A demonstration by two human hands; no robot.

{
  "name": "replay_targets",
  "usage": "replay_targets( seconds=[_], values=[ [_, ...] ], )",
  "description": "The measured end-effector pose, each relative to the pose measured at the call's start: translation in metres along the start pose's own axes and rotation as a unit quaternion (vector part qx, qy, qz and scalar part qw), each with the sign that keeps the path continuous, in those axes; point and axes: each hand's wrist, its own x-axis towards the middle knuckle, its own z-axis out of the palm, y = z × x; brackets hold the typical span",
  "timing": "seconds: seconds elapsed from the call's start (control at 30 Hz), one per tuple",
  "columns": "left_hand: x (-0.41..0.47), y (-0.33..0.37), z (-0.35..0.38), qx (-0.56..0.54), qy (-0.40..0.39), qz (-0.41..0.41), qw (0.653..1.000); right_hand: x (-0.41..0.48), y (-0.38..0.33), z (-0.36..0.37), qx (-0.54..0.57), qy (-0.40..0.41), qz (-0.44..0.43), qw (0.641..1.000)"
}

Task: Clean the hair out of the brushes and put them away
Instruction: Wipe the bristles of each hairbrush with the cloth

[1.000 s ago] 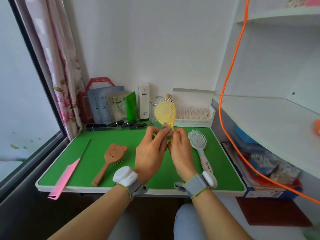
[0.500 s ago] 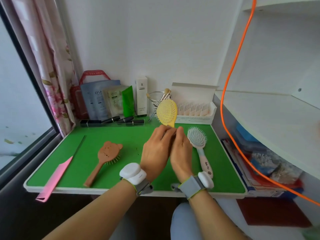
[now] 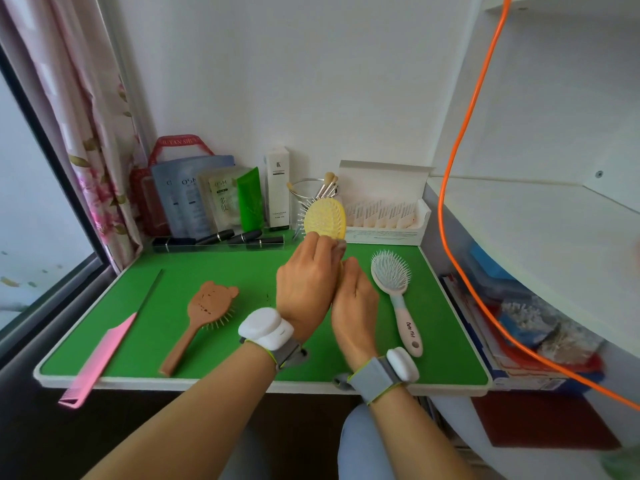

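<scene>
A yellow brush [image 3: 325,216] stands upright above the green table [image 3: 242,278], its back towards me and white bristles showing at its left edge. My right hand [image 3: 353,299] grips its handle, which is hidden. My left hand [image 3: 308,278] presses against the base of the brush head with fingers closed; what they pinch is hidden. A brown bear-shaped brush [image 3: 201,317] lies bristles down at left centre. A white and pink brush [image 3: 394,285] lies bristles up to the right of my hands. A pink tail comb [image 3: 100,351] overhangs the front left edge.
Along the back wall stand sachets [image 3: 194,199], a green tube [image 3: 250,199], a white box [image 3: 278,185], a wire cup of makeup brushes [image 3: 320,188], dark lipsticks [image 3: 221,239] and an open white carton [image 3: 384,216]. An orange cable [image 3: 457,202] hangs at right beside a white shelf [image 3: 536,230].
My hands have drawn closer together and my left hand has slid up to the base of the yellow brush head. The view has shifted slightly; the other brushes have not moved.
</scene>
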Motion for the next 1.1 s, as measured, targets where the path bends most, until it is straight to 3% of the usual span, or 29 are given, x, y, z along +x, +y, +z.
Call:
replay_targets(
  seconds=[0.23,0.37,0.53,0.7,0.87,1.0,1.1],
  values=[
    [-0.013,-0.001,0.006,-0.004,-0.002,-0.052,0.999,0.002,0.006,-0.002,-0.021,0.027,-0.028,0.999],
    [-0.007,0.003,0.006,-0.009,0.004,0.005,1.0,0.002,0.008,-0.002,-0.017,0.014,-0.047,0.999],
    [-0.009,0.0,0.007,-0.013,0.01,-0.038,0.999,0.002,0.009,-0.002,-0.001,0.029,-0.038,0.999],
    [-0.007,0.003,0.008,-0.014,0.003,0.01,1.0,0.005,0.011,-0.004,0.014,0.014,-0.043,0.999],
    [-0.012,-0.011,0.014,-0.067,0.005,-0.112,0.991,0.011,0.014,-0.004,0.142,0.001,0.074,0.987],
    [-0.009,-0.011,0.014,-0.162,0.047,-0.237,0.957,0.016,0.014,-0.007,0.247,-0.028,0.182,0.951],
    [-0.009,-0.004,0.012,-0.19,0.05,-0.203,0.959,0.014,0.014,-0.005,0.26,-0.042,0.197,0.944]
  ],
)
